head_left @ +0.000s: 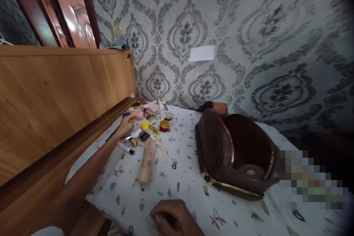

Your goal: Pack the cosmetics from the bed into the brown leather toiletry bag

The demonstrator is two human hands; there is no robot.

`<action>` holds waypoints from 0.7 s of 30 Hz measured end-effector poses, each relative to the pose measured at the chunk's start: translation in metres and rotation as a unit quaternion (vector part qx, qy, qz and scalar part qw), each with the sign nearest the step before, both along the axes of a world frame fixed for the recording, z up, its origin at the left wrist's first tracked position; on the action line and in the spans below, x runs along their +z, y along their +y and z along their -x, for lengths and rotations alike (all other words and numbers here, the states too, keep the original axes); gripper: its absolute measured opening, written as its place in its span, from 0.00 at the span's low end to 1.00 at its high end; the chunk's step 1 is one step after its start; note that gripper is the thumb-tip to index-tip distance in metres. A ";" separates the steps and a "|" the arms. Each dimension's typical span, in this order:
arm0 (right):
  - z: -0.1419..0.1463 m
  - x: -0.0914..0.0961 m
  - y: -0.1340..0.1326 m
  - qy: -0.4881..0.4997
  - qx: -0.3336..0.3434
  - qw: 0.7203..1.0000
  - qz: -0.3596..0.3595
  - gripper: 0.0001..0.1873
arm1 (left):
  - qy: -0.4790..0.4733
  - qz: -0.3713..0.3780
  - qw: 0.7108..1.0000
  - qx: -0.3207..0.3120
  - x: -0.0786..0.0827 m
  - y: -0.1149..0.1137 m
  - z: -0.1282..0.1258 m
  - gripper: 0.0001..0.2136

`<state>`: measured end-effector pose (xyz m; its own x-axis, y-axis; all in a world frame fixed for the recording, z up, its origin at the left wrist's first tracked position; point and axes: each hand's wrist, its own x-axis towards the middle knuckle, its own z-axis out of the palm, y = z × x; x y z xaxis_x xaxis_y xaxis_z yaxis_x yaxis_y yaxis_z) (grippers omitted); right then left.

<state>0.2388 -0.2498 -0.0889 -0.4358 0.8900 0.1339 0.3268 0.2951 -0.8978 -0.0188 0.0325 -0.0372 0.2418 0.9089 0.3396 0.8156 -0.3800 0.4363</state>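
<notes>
My left hand (125, 125) reaches to the far left of the patterned cloth, its fingers closed at a small pink item (137, 114) that looks soft. My right hand (174, 215) rests near the front edge, fingers curled in, with nothing visible in them. Close to my left hand lie a yellow lid (144, 125), a round amber jar (164, 125), a gold tube (154, 129) and a dark-capped jar (143, 135). Nearer to me lies a beige squeeze tube (147, 163). A white tube with a black cap (126, 148) is left of it.
An unzipped brown leather bag (212, 143) stands on the right, its inside dark. Behind it lies a brown cylindrical thing (219, 108). More cosmetics, including a pale green jar (168, 116), cluster toward the wall. A wooden panel (66, 88) borders the left side. The far right is pixelated.
</notes>
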 end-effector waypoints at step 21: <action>0.005 -0.005 0.007 0.034 0.020 0.996 0.079 0.15 | 0.197 -0.012 0.980 -0.011 0.021 -0.063 -0.077 0.16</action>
<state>0.2335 -0.2425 -0.0943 -0.4655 0.8847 0.0240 0.2544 0.1597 -0.9538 0.0586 -0.0300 -0.0159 0.3778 0.8952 0.2363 0.9106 -0.4054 0.0799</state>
